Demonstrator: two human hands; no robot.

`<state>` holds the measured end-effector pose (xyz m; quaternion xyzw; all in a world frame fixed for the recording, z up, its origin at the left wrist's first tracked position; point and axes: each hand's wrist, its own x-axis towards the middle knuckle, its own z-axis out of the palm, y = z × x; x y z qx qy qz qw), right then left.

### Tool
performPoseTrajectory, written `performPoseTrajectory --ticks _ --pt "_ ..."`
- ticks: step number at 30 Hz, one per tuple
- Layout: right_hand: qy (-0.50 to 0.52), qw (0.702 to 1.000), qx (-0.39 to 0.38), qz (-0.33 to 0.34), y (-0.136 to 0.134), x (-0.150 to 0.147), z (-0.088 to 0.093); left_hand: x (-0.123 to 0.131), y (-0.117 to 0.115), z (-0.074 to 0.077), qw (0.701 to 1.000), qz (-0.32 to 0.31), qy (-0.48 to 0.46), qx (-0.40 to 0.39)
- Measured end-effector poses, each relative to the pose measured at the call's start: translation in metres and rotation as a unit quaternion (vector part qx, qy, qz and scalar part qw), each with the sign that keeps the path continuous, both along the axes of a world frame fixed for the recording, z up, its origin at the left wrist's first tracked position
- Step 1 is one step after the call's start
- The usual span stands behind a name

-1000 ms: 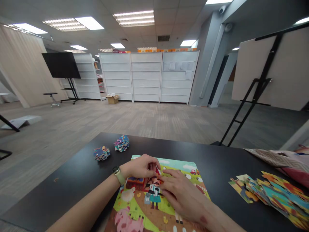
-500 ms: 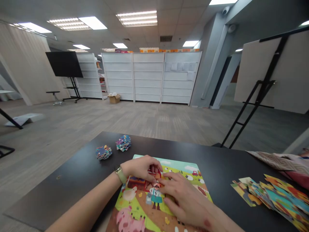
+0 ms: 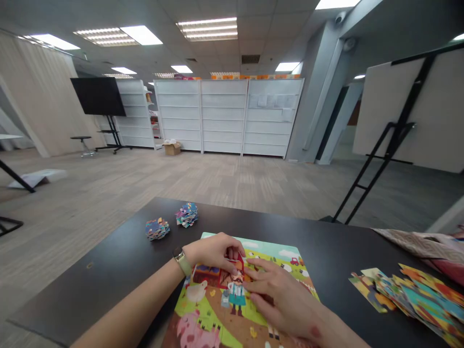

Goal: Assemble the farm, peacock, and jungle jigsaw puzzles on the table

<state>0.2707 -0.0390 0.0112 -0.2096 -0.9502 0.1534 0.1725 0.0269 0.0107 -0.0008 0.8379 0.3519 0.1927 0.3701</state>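
Low in the head view, the farm-scene puzzle (image 3: 217, 319) lies flat on the dark tabletop (image 3: 108, 285), beneath both your hands. Your left hand (image 3: 215, 250) arches over its upper middle, thumb and fingers curled downward; whether they pinch a piece cannot be told (your knuckles hide part of the gap). Your right hand (image 3: 279, 292) lies palm down across the picture, fingers slightly spread beside the printed farmer (image 3: 237, 296). Compared with a second ago, your fingertips stand farther apart and more of the farmer's head shows, so your work appears centred on that one spot. Off left, two stacks of pieces (image 3: 157, 229) stand side by side; well to the right, loose pieces (image 3: 409, 295) overlap.
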Motion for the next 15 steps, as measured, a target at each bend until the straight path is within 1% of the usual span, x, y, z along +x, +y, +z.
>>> performPoseTrajectory --ticks 4,10,15 --pt "0.0 1.0 -0.002 0.014 0.002 0.002 0.003 -0.001 0.001 -0.001 1.0 0.002 0.003 0.005" --pt "-0.003 1.0 0.0 -0.013 0.003 0.006 0.004 -0.003 -0.001 0.0 1.0 -0.005 0.007 0.012" --pt "-0.012 1.0 0.005 -0.026 0.005 0.011 0.0 -0.003 -0.003 0.004 1.0 -0.002 -0.005 0.008"
